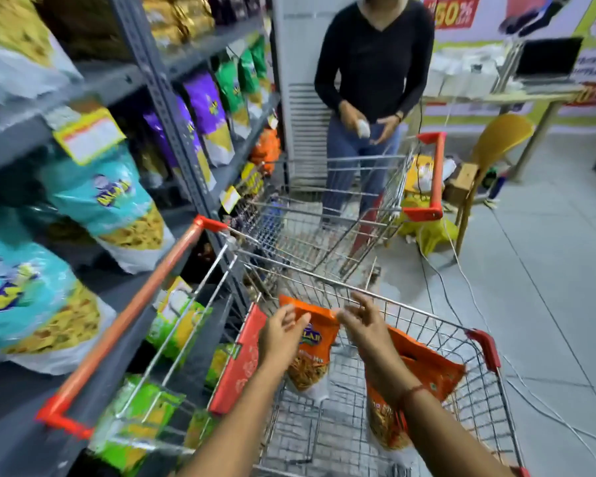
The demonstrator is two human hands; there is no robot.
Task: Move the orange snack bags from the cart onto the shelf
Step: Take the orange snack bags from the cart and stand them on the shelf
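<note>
Head view: both hands over the near cart, one orange snack bag held upright between them.

Left hand (283, 333) has fingers curled on the left edge of the orange snack bag (312, 352); right hand (365, 325) pinches its top right corner, other fingers spread. Print on the bag reads "...LAJI" and "...Mix" (partly covered). Second orange bag (424, 380) leans in the wire cart (489, 401), under the right forearm. Shelf (172, 108), grey metal, stands to the left with teal, purple and green snack bags; logos too blurred to read, yellow price tags unreadable. More orange bags (267, 149) sit on a far shelf level. Second cart (324, 228) stands ahead, a person in a black top behind it. Wall poster shows "50%". Floor is pale grey tile with white cables across it.
</note>
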